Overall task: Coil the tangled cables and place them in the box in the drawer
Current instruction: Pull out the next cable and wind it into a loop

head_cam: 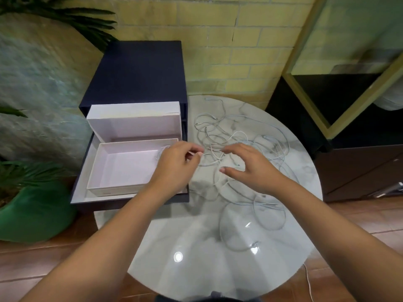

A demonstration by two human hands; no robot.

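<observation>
White thin tangled cables (214, 147) on round marble worktop (196, 236), beside pale open box (113, 189) in dark drawer (130, 203).
Probably light, limp, snag-prone; best taken at a plug end. Left grip (174, 164) pinches one strand; right grip (250, 168) spread, empty.

A round marble table (196, 247) stood on a reddish wood-look floor (54, 258) against a yellow brick wall (207, 40). To the left were palm-like leaves (72, 16) and a green pot (37, 214). To the right, a dark cabinet (359, 166) sat beneath a gold-coloured frame (304, 38).
</observation>
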